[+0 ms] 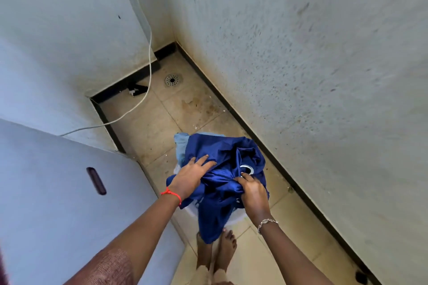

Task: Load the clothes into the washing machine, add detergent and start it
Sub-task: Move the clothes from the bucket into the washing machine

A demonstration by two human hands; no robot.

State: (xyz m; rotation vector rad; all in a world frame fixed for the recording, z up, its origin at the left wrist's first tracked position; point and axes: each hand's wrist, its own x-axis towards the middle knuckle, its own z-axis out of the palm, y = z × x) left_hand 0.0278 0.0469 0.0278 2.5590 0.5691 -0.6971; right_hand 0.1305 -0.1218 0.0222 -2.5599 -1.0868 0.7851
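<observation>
A dark blue satin cloth [222, 155] with a metal eyelet is heaped over a white basket [234, 218] on the floor, and a light blue garment [180, 146] shows beneath it at the far side. My left hand [190, 177] lies on the cloth's left part with its fingers spread over the folds. My right hand [253, 192] grips a bunched fold of the blue cloth just below the eyelet. The washing machine [58, 192], white with a dark recessed handle on its lid, stands at the lower left with the lid down.
A white power cord [143, 99] runs down the wall and across the floor to behind the machine. A floor drain [172, 80] sits in the far corner. Stained walls close in on the right and behind. My bare feet [216, 252] stand just in front of the basket.
</observation>
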